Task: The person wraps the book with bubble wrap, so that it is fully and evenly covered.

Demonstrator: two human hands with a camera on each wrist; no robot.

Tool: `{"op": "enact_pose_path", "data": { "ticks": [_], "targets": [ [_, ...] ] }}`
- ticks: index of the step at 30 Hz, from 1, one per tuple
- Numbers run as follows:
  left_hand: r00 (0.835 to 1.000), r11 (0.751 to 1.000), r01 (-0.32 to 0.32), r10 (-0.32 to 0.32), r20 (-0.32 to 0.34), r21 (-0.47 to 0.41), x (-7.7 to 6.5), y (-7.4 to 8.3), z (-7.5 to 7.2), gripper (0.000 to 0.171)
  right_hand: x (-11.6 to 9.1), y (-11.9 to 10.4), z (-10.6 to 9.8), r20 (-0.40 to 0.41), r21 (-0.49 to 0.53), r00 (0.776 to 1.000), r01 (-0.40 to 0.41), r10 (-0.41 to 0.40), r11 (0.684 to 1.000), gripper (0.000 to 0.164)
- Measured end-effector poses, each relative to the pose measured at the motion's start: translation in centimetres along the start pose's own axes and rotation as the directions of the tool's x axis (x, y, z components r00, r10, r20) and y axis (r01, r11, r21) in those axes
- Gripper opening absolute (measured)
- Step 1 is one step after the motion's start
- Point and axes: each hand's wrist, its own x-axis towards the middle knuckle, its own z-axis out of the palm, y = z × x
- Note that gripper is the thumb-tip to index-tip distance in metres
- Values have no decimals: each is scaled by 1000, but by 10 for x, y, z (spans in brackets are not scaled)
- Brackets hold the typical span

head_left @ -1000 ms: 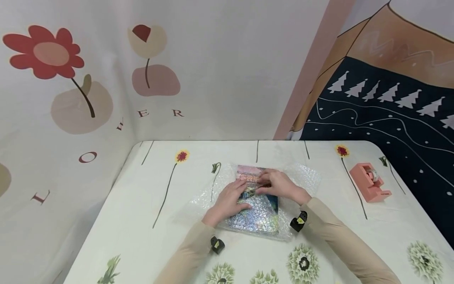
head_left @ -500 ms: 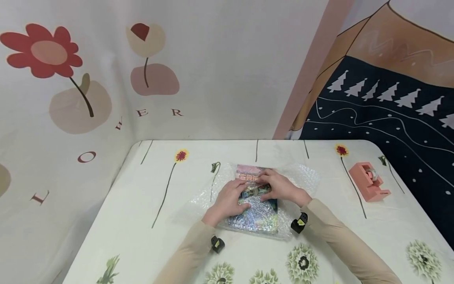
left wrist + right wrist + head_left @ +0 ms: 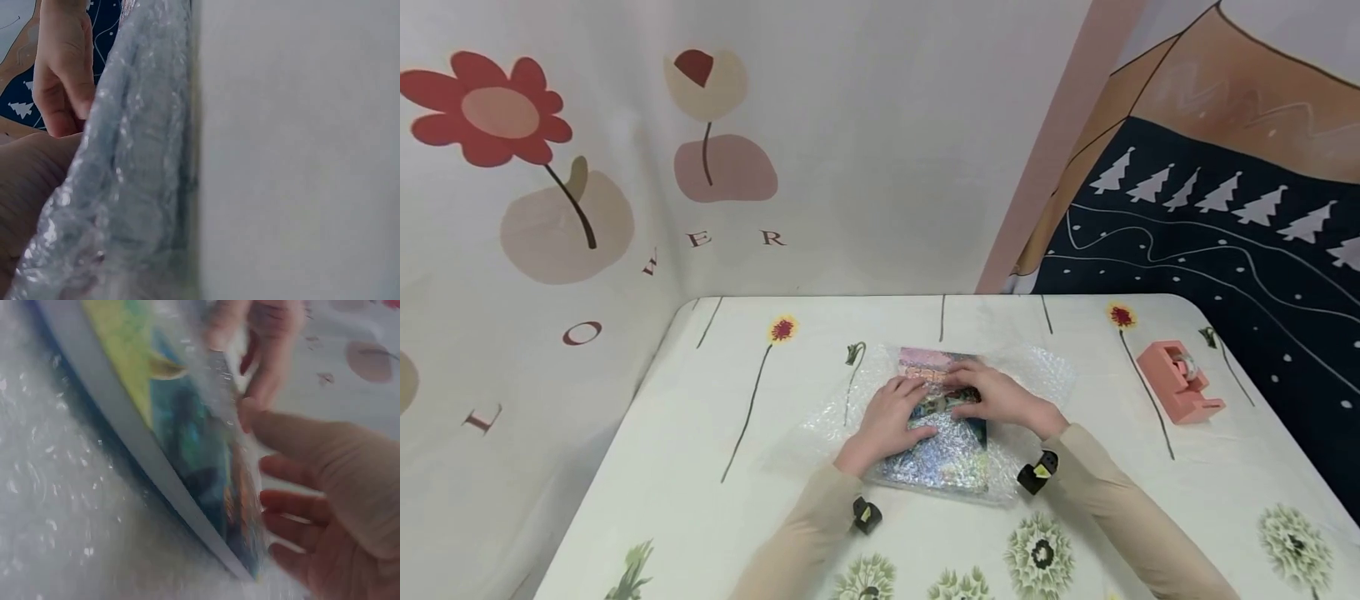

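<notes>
A book (image 3: 981,433) with a colourful illustrated cover lies near the middle of the table. Under it spreads a sheet of bubble wrap (image 3: 1048,375), and part of the sheet is folded over the cover's lower left. My left hand (image 3: 887,421) rests on this folded wrap with fingers stretched out. On the upper right of the cover lies my right hand (image 3: 1000,396), fingers lightly bent and thumb apart. The right wrist view shows the book's pale page edge (image 3: 137,456) bare beside the wrap. In the left wrist view, wrap (image 3: 144,156) covers the book's near side.
A pink tape dispenser (image 3: 1180,383) with a roll of clear tape stands at the table's right side. The flower-print tablecloth (image 3: 700,500) covers the table. Behind it hang a pale printed curtain (image 3: 865,167) and a dark blue one with trees.
My right thumb has moved down and away from the left hand, then settled on the cover. The left hand has shifted slightly right. The book and wrap stay in place.
</notes>
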Motion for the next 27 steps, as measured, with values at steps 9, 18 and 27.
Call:
{"op": "enact_pose_path", "data": {
  "ticks": [9, 18, 27],
  "targets": [
    [1000, 1000, 21, -21, -1, -12, 0, 1, 1, 64, -31, 25, -25, -332, 36, 936, -112, 117, 993, 44],
    [1000, 1000, 21, -21, -2, -20, -1, 0, 2, 59, -65, 41, -49, -341, 86, 794, -507, 504, 858, 51],
    [1000, 999, 15, -15, -6, -33, 0, 0, 4, 57, -75, 50, -59, -169, 160, 770, -595, 616, 788, 24]
  ]
}}
